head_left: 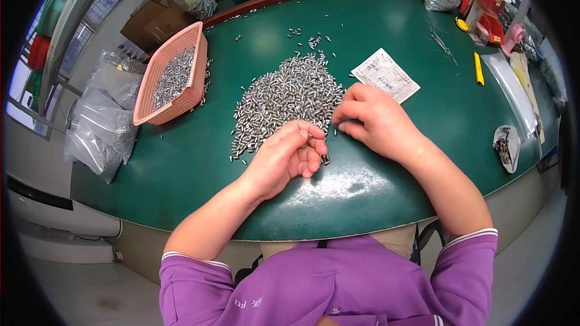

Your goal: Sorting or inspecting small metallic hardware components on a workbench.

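Green desk [181, 169], mid-area: left hand [284, 157] curled closed around small metal pins; right hand [374, 121], fingers bent, picks at pin pile [287, 96]. Risk: pins may roll off near edge. Pink basket [175, 75] at left edge.

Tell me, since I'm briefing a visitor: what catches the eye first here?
A heap of small metal pins at the middle of the green table. Just below it, the left hand is curled and the right hand rests at the heap's edge. A pink basket of pins sits far left.
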{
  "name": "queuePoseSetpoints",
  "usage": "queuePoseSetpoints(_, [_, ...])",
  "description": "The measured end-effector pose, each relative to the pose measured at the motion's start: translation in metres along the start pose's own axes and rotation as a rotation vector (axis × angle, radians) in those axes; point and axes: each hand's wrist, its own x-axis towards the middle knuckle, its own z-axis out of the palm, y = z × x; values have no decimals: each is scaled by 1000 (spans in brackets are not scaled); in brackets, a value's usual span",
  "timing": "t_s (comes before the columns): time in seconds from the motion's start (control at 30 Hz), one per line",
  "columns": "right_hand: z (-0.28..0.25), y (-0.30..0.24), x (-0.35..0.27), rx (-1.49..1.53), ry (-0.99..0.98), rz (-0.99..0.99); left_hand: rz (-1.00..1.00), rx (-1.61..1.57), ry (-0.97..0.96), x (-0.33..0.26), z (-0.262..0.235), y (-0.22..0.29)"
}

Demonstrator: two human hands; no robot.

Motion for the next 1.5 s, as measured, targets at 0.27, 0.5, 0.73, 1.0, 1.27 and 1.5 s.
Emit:
queuePoseSetpoints(0.27, [7,-4,0,-5,-70,-90,4,45,30,0,-1,-2])
queuePoseSetpoints(0.5, [2,-16,5,148,50,-227,-11,123,28,-3,5,1])
queuePoseSetpoints(0.73, [2,-18,6,154,41,-285,-28,99,31,-2,6,1])
queuePoseSetpoints(1.0, [10,0,3,16,87,-60,-11,-11,-7,0,-2,-1])
queuePoseSetpoints(1.27, [21,1,4,-30,36,-79,-14,-67,9,1,-3,-2])
queuePoseSetpoints(1.5, [15,-8,5,51,48,-83,-24,38,35,0,-2,-1])
